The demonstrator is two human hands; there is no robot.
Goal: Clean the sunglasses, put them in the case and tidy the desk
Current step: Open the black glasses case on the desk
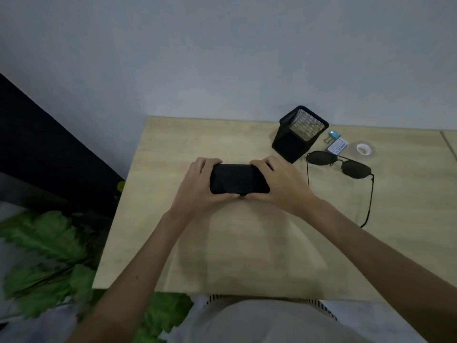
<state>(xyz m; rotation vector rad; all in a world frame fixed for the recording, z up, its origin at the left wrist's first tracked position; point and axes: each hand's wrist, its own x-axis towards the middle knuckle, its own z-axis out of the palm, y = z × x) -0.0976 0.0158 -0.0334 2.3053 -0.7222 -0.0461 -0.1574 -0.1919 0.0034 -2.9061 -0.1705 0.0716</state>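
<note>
A black glasses case (238,179) is held over the middle of the wooden desk (222,243), its flap shut as far as I can see. My left hand (197,186) grips its left end and my right hand (279,184) grips its right end, thumbs along the near edge. The dark sunglasses (341,167) lie on the desk to the right of my right hand, lenses facing away and both temples unfolded toward me.
A black mesh pen holder (299,133) stands behind the sunglasses. Beside it lie a blue binder clip (333,135), a small white box (337,146) and a roll of clear tape (363,149). Green leaves (49,256) fill the space left of the desk.
</note>
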